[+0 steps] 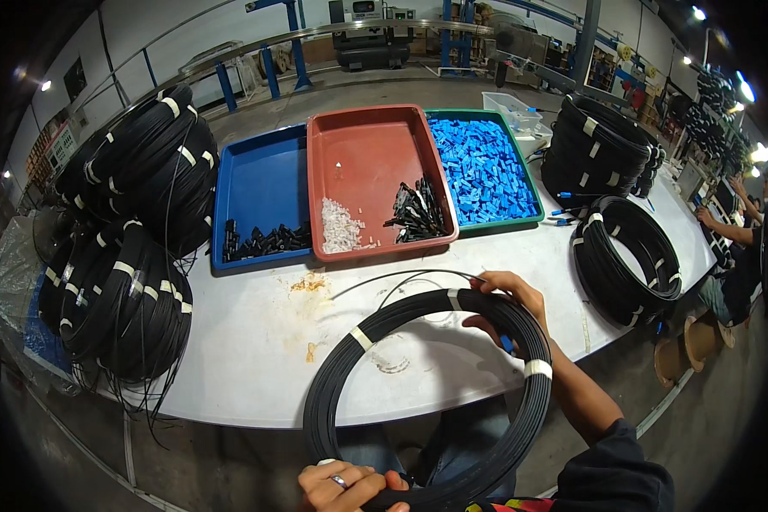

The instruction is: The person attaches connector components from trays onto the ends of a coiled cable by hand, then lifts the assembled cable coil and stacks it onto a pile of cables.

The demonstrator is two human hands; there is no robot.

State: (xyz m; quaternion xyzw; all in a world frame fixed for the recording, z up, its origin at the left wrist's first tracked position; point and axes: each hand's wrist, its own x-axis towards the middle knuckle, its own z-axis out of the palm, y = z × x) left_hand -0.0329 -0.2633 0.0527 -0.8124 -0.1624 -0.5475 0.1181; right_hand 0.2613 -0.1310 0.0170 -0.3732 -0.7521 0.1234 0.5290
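Over the near edge of the table point(239, 358), the coil point(322, 401) is being held, the left hand point(350, 488) gripping its bottom, the right hand point(525, 299) its upper right; beyond, trays point(367, 166) are sitting between stacked coils point(149, 154).

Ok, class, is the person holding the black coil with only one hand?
No: the left hand grips the black coil at its near edge, the right hand at its upper right.
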